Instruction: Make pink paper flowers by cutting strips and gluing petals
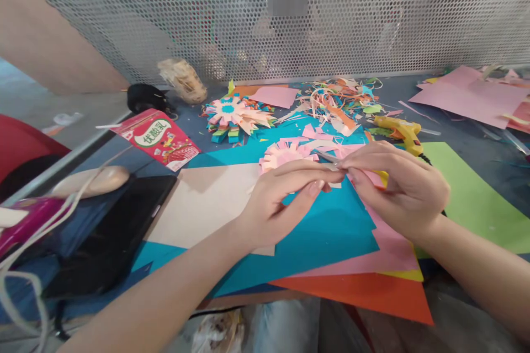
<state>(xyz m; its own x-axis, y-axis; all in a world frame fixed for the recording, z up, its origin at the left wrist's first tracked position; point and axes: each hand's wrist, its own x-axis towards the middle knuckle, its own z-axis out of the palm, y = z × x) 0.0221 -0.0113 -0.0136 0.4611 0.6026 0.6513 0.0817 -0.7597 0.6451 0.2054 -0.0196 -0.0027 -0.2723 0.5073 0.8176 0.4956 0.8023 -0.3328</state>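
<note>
We're looking at two hands meeting over the middle of the table (476, 143). The right hand (397, 185) is pinching a small piece (334, 166) between thumb and forefinger, so small that we're having trouble making it out. The left hand (281, 196) is coming in opposite, fingers stretched and bunched, thumb curling under; its fingertips are meeting that same piece, but whether they're gripping it, we're failing to tell.

Just behind the left hand we're spotting a pink flower (285, 153), partly hidden by the knuckles. Beneath the hands a blue sheet (323, 248) is lying, with a cream sheet (202, 201) overlapping it on the left, while an orange sheet (364, 292) is poking out over the near edge. A green sheet (476, 204) is spreading towards the near right corner.

Up by the far edge, we're seeing a multicoloured flower (232, 113) sitting left of a tangle of scraps (331, 102). The yellow glue gun (403, 132) is lying on its side just beyond the right hand, and a pink sheet (467, 94) is filling the far right corner.

Over to the left edge we go: a red pouch (159, 138) is lying towards the far corner, a black slab (111, 237) is resting towards the near one, and a beige oval (99, 181) is sitting beside it, with a white cable (77, 201) running across. Behind everything, a mesh screen (232, 22) is standing along the far edge.
</note>
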